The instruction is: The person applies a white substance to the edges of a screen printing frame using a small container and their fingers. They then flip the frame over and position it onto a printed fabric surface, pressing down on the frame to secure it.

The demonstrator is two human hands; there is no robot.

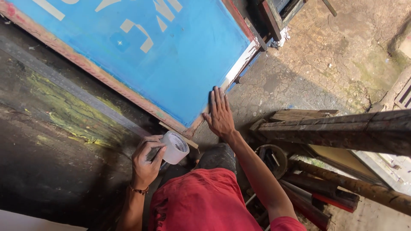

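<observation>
Red shirt (201, 201) nearest; left hand (145, 160) grips white tape roll (175, 147) ready at the blue screen frame (141, 55) corner, right hand (219, 113) spread flat, steadying its edge.

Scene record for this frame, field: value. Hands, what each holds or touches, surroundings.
view: head camera, looking down
left hand: grips a white tape roll
right hand: flat, fingers spread, on the lower corner of a blue screen frame
frame: tilted, blue mesh with pale letter shapes, worn reddish edge
work surface: dark, yellow paint stains
clothing: red shirt, bead bracelet on left wrist
right side: rusty pipes, wooden beam, cracked concrete floor
</observation>
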